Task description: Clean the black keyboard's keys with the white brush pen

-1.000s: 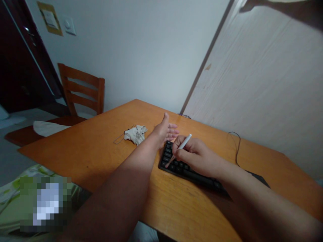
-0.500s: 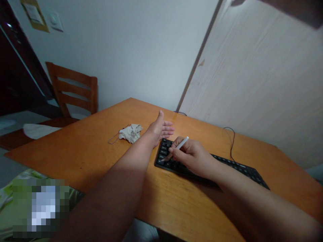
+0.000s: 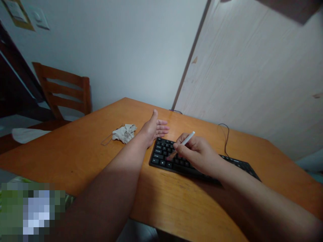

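Note:
A black keyboard (image 3: 158, 156) lies on the wooden table (image 3: 161, 195), its right part partly covered by my right arm. Pinched in my right hand (image 3: 196, 151) is a small brush (image 3: 188, 138) with a white handle. The brush's bristles point down at the keys near the keyboard's left end. My left hand (image 3: 152, 129) is held on edge by the keyboard's far left corner, thumb up and fingers stretched out, holding nothing. Left of that hand lies a crumpled pale cloth (image 3: 124, 133) with a thin loop of cord.
A thin black cable (image 3: 227, 137) runs from behind the keyboard toward the wall. A wooden chair (image 3: 64, 87) stands beyond the table's left edge. The wall and a pale panel (image 3: 247, 74) border the table's far side.
My right hand has moved the brush slightly right along the keys, away from the keyboard's left edge. The left hand keeps its pose. The whole view has shifted a little.

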The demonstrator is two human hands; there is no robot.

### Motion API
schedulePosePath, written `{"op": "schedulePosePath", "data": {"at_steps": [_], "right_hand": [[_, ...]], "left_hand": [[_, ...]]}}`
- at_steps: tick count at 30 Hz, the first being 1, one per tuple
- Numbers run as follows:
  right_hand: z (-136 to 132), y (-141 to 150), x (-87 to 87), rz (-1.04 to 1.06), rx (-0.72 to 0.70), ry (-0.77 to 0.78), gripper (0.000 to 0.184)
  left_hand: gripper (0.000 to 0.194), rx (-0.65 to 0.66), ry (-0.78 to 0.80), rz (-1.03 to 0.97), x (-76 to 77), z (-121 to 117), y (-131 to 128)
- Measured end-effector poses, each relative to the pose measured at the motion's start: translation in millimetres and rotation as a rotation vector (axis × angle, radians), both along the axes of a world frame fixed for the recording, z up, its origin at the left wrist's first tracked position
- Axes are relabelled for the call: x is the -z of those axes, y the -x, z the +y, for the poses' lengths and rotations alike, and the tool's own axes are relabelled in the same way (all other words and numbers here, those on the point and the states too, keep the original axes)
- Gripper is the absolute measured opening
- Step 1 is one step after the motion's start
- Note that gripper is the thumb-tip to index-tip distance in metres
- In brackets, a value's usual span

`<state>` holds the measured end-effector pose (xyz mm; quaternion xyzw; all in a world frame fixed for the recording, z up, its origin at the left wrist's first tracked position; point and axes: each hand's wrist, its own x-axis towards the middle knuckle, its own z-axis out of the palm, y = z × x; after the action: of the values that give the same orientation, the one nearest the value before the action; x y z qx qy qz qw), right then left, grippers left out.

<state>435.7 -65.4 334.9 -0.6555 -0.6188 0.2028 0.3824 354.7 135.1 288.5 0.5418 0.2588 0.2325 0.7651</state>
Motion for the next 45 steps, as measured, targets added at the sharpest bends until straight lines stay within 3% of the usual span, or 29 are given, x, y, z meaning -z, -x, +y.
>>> {"op": "schedulePosePath", "data": {"at_steps": [6, 24, 34, 40, 45], "right_hand": [[-10, -8, 12.5, 0.002, 0.002, 0.030, 0.025], [-79, -52, 9.9, -0.019, 0.189, 0.114, 0.023], [-112, -80, 19.8, 0.027, 0.285, 0.125, 0.025], [-129, -87, 12.4, -0.063, 0.377, 0.162, 0.024], [-142, -89, -6.2, -0.249, 0.448, 0.222, 0.024]], "left_hand": [[0.091, -0.019, -0.011, 0.017, -3.7, -2, 1], [0.088, -0.051, -0.062, 0.041, -7.0, -3, 2], [0.088, -0.058, -0.098, 0.062, -6.0, -1, 2], [0.090, -0.051, -0.117, 0.077, -5.4, 0, 2], [0.093, -0.048, -0.114, 0.076, -4.3, 0, 1]]}}
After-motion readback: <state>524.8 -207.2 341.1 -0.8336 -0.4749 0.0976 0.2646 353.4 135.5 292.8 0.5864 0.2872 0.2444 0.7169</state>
